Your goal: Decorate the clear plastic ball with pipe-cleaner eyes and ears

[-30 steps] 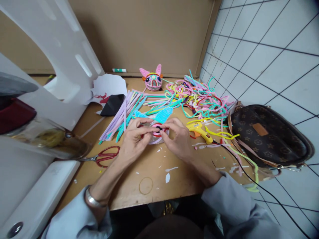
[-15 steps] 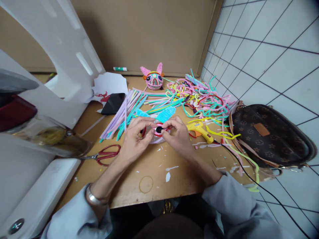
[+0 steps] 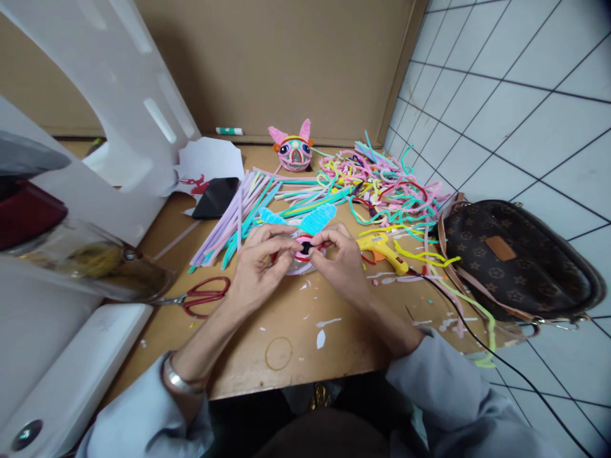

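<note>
A pipe-cleaner animal head with blue fuzzy ears (image 3: 319,219) lies on the table between my hands. Its front shows a red and pink rim. Over this rim, a small black piece (image 3: 306,249) is pinched between the fingertips of both hands; its exact kind cannot be made out. My left hand (image 3: 260,261) closes on it from the left, thumb and index finger together. From the right, my right hand (image 3: 340,257) grips its other edge with thumb and index finger. My fingers hide much of the head.
A finished-looking pink-eared head (image 3: 295,156) stands at the back. Pipe cleaners (image 3: 238,213) and a tangled heap of them (image 3: 382,184) lie beyond my hands. A yellow glue gun (image 3: 389,251), brown bag (image 3: 520,261), red-handled scissors (image 3: 206,296) and black phone (image 3: 216,198) surround the work.
Both hands stay almost in place over the head, still pinching the black piece. My left fingertips have shifted very slightly; the rest of the table looks the same.
</note>
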Action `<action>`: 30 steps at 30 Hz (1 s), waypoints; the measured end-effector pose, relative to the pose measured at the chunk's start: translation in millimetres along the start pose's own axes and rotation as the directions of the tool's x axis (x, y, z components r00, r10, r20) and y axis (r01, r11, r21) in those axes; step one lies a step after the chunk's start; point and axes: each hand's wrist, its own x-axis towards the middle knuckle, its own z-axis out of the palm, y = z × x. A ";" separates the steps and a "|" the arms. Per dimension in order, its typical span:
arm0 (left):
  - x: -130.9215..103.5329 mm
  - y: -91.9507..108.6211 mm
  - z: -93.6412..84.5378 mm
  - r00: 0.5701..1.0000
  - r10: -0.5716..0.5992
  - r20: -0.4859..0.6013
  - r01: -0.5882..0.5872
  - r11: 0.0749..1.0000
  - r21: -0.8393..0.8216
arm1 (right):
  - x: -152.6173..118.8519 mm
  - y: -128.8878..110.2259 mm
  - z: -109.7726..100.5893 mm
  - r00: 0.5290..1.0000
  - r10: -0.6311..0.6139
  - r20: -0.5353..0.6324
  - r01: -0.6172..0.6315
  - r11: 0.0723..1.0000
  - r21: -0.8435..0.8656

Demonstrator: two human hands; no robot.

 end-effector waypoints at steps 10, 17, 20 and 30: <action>-0.4 -1.6 0.6 0.999 0.046 -0.027 -0.046 0.999 0.001 | -1.3 -1.6 -1.4 0.999 -0.043 0.008 0.043 0.999 -0.025; -0.2 -4.3 0.3 0.998 0.060 -0.029 -0.060 0.998 -0.004 | -3.1 -1.9 -2.0 0.993 -0.119 0.021 0.118 0.993 0.014; -0.5 -4.4 0.4 0.999 0.045 -0.021 -0.045 0.999 0.001 | -4.0 -3.3 -3.3 0.988 -0.155 0.024 0.155 0.988 -0.006; 1.4 1.3 0.7 0.999 0.026 -0.032 -0.025 1.000 0.016 | 0.5 -1.1 -6.0 0.987 -0.119 0.105 0.125 0.990 -0.061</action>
